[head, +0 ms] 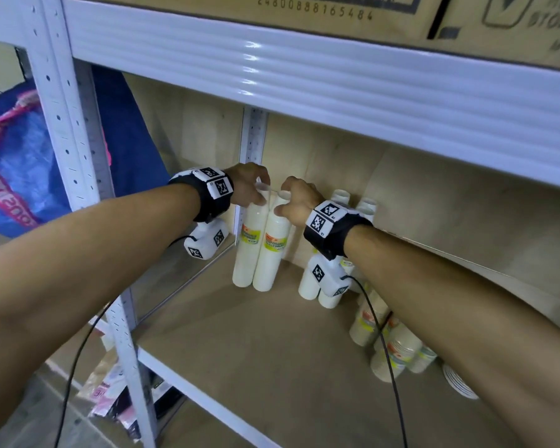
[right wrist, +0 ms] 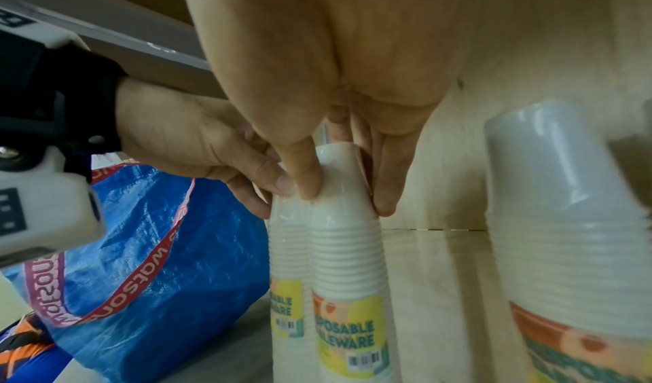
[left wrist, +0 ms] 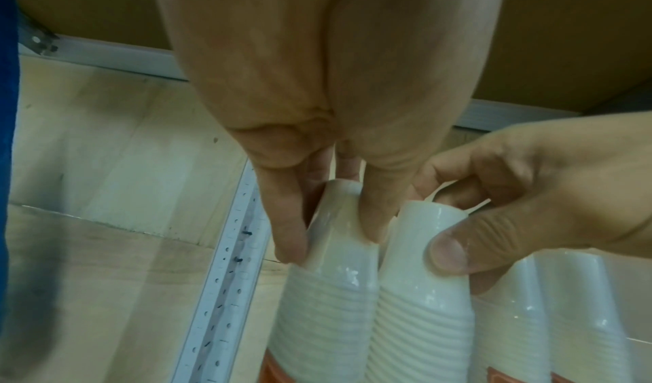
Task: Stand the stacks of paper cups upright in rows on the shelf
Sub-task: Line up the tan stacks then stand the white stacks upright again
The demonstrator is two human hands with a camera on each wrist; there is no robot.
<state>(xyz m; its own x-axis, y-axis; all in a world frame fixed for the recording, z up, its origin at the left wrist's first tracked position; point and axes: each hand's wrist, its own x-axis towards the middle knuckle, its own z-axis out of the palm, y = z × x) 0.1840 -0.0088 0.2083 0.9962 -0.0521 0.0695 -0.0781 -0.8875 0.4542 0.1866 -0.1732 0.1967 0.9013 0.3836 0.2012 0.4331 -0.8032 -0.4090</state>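
Observation:
Two tall white cup stacks in clear wrap stand upright side by side in the back left corner of the shelf (head: 256, 350). My left hand (head: 256, 189) pinches the top of the left stack (head: 247, 253). My right hand (head: 288, 198) pinches the top of the right stack (head: 270, 253). The left wrist view shows my left hand (left wrist: 331, 238) round the left stack (left wrist: 328, 305), and the right stack (left wrist: 423, 305) touching it. In the right wrist view my right hand (right wrist: 347, 196) grips the right stack (right wrist: 349, 263).
More white stacks (head: 309, 282) stand upright behind my right wrist. Printed cup stacks (head: 398, 354) and paper plates (head: 456, 379) lie along the right side. The upper shelf beam (head: 304, 82) hangs low overhead. A blue bag (head: 13, 163) hangs left of the rack.

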